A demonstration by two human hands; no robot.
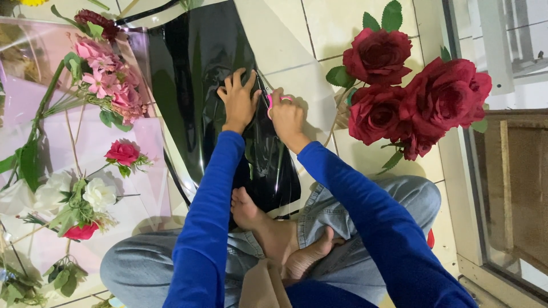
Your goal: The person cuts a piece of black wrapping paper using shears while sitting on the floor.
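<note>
Head view: left hand [238, 101] lies flat, pinning the black sheet [194, 68] to the floor; right hand [287, 117] grips pink-handled scissors [278, 99] closed-fisted at its right edge

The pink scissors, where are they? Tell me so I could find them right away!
Find the big shiny black sheet spread on the pale tiled floor. The left hand presses flat on it, and beside it the right hand grips the pink scissors. Only their bright pink handle shows, the one small plastic pink thing among soft flowers.
</note>
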